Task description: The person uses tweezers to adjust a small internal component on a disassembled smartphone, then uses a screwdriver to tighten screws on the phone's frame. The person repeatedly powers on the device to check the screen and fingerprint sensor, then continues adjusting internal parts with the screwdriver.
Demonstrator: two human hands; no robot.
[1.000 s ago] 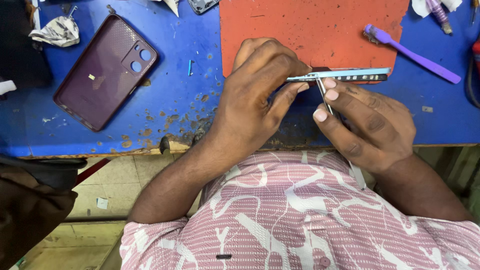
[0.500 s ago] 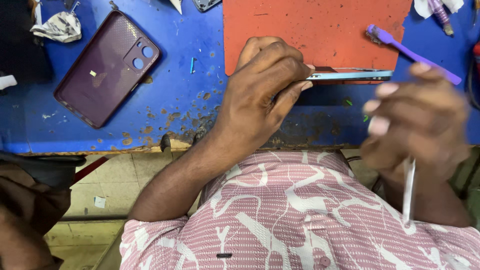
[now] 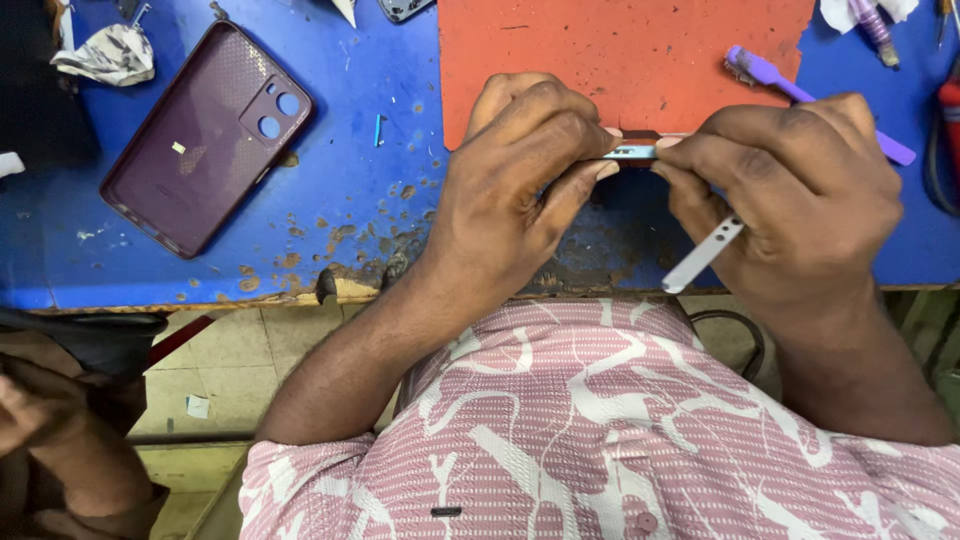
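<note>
A worn blue workbench (image 3: 200, 270) with chipped paint along its front edge carries an orange mat (image 3: 620, 50). Below it lies a pale tiled floor (image 3: 250, 370) in even light.

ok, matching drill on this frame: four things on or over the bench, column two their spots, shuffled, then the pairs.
Things:
1. maroon phone back cover
2. purple brush
3. thin silver strip
4. crumpled wrapper

Places:
A. far left corner of the blue bench top
B. tucked under the right hand, sticking out toward the bench edge
C. flat on the blue surface, left of the orange mat
D. beyond the right hand, at the mat's right edge

Pairs: 1-C, 2-D, 3-B, 4-A
</note>
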